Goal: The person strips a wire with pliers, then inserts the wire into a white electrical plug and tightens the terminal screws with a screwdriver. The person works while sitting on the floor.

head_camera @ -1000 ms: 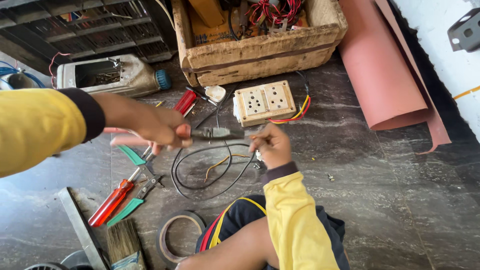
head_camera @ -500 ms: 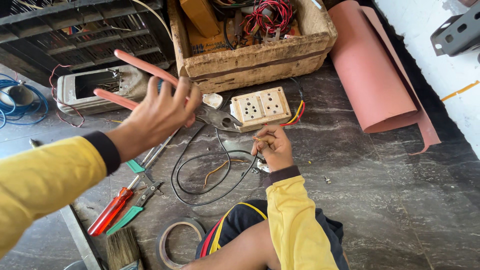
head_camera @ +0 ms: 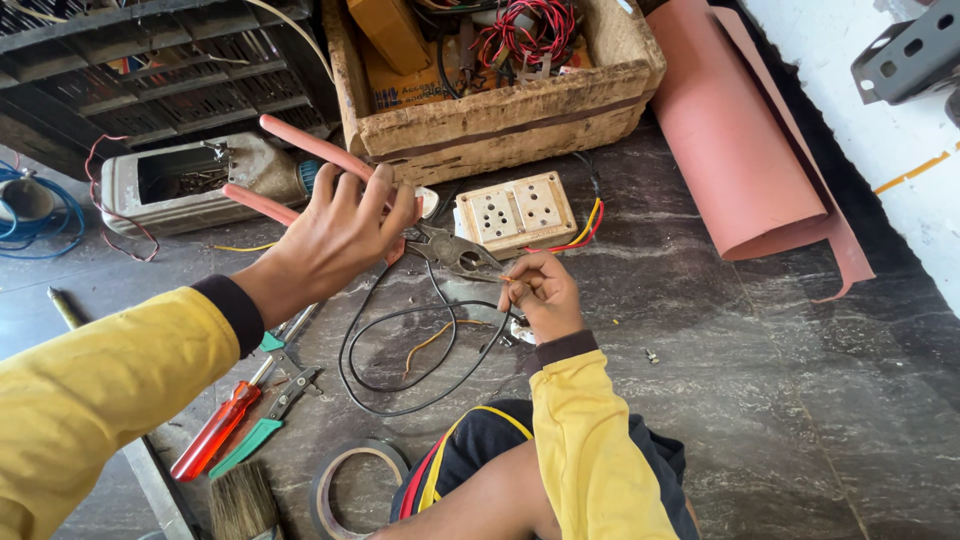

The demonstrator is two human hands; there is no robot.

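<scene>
My left hand (head_camera: 335, 240) grips a pair of pliers (head_camera: 455, 252) with long pink handles, which are spread apart and point up to the left. The dark jaws reach toward the fingertips of my right hand (head_camera: 540, 290). That hand pinches the end of a thin wire (head_camera: 506, 281) just in front of the jaws. A black cable (head_camera: 400, 350) loops on the dark stone floor below both hands, with a yellow wire inside the loop. Just beyond my right hand lies a beige socket board (head_camera: 515, 210) with red and yellow wires.
A wooden crate (head_camera: 500, 125) of wires and parts stands behind. A pink rolled sheet (head_camera: 740, 150) lies to the right, a metal box (head_camera: 190, 180) to the left. A red-handled screwdriver (head_camera: 215, 430), green-handled cutter (head_camera: 265, 430), tape roll (head_camera: 350, 480) and brush (head_camera: 240, 505) lie near my knee.
My left hand has lifted the pliers off the floor, spread the handles and brought the jaws up to my right hand's fingertips. My right hand has stayed on the wire.
</scene>
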